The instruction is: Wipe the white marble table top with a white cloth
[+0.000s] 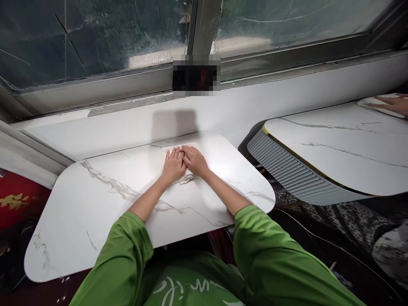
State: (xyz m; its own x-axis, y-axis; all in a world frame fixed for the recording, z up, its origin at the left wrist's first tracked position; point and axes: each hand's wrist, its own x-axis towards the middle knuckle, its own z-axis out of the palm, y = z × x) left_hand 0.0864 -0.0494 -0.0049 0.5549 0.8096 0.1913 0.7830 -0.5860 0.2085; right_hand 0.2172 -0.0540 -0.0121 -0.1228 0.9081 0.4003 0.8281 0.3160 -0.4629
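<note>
My left hand (174,165) lies flat with its fingers stretched forward, pressing on a white cloth (187,178). Beside it, touching it, my right hand (195,160) also rests flat on the cloth, its fingertips near the left fingers. Neither hand wraps around the cloth. Its ruffled edge shows just below the hands, and most of the rest is covered by them. Under the cloth is a white marble-patterned tabletop (111,212) with rounded corners and grey-brown veins.
A second marble-patterned table (344,148) with a ribbed side stands at the right. On its far end another person's hand (393,104) rests on a pale cloth (376,103). A white ledge (127,123) and windows run along the back. Something red (19,199) is at left.
</note>
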